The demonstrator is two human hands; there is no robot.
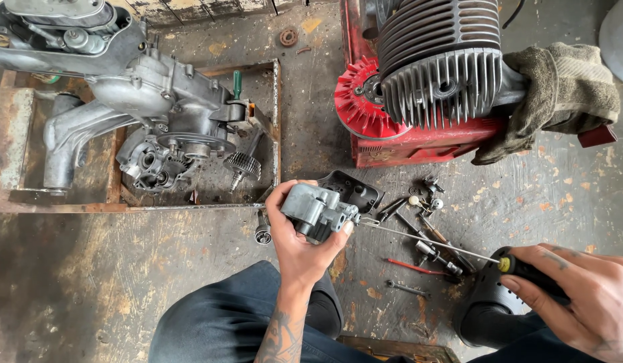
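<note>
Item 1: your left hand. Its fingers are closed around a small grey cast-metal carburettor body, held above the floor just in front of your knee.

Item 2: your right hand. Its fingers are wrapped tight on the black handle of a long-shafted screwdriver with a yellow collar. The thin shaft runs left, and its tip meets the right side of the carburettor body.

Item 3: loose small parts, screws and fittings, lying on the floor between your two hands, along with a second, red-shafted tool and a short bolt.

Item 4: black plastic cover, lying flat just behind the carburettor body.

Item 5: finned grey engine cylinder with a red fan wheel, sitting on a red metal housing, upper right. A worn work glove is draped against its right side.

Item 6: grey engine casing with exposed gears, resting in a rusty metal frame, upper left.

Item 7: your dark trouser legs and a black shoe, lower edge of view.
</note>
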